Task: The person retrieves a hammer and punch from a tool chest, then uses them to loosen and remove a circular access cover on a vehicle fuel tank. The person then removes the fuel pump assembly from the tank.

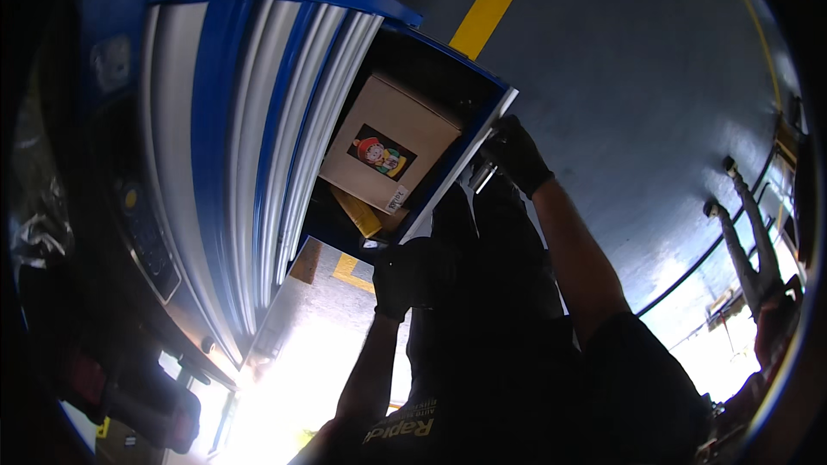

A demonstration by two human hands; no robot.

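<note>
A deep drawer (pixel 472 148) stands pulled out of a blue and silver tool cabinet (pixel 222 155). Inside it lies a cardboard box (pixel 415 133) with a cartoon picture on its top, and beside the box is a yellow object (pixel 356 212). My right hand (pixel 517 155), in a black glove, is closed at the drawer's silver front edge. A short shiny metal cylinder (pixel 484 177) sticks out from under its fingers. My left hand (pixel 413 275), also black-gloved, is by the drawer's near corner; its fingers merge into the dark clothing behind.
Several closed drawers with silver fronts line the cabinet to the left. A yellow stripe (pixel 498 0) runs over the grey floor (pixel 620 60) beyond the drawer. At the right, a dark hose or cable (pixel 689 274) and two bar-like legs (pixel 739 224) rest on the floor.
</note>
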